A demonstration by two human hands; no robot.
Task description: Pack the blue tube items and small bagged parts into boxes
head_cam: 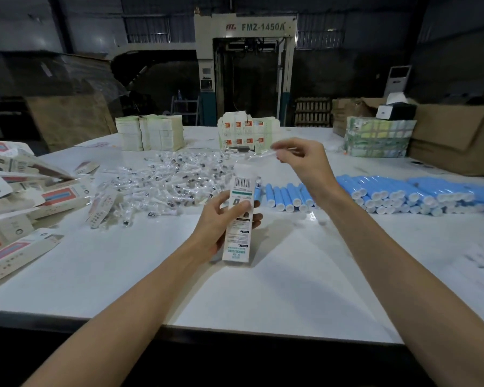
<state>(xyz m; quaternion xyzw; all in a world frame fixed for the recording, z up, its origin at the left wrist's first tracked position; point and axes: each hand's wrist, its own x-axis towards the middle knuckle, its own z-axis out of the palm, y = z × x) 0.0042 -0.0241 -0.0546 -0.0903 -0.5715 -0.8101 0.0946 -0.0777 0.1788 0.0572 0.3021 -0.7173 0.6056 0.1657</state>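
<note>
Bare forearms (118,319) reach over the white surface (291,289) from its near edge. Far left of the left hand, printed boxes (25,196) lie in a loose heap; whether they are filled I cannot tell. The left hand (217,223) grips a tall white box (238,241) roughly upright, thumb across its front; whether a tube already sits inside is hidden. Beyond and left of that hand spreads a heap of clear bagged parts (165,185). The right hand (303,160), raised above and just right of the box's top, pinches one small bagged part (264,155) between thumb and fingertips. That bag looks limp and slippery, so it could snag on the box's mouth or a flap, fold over and miss, or slip from the pinch and vanish among its neighbours below. A one-handed hold could also let the box tilt or crush slightly, narrowing the opening. Right of the right hand, blue tubes (403,194) lie in rows, round enough to roll if the forearm nudges them. Farther right stands a brown carton (456,141), contents unseen.
</note>
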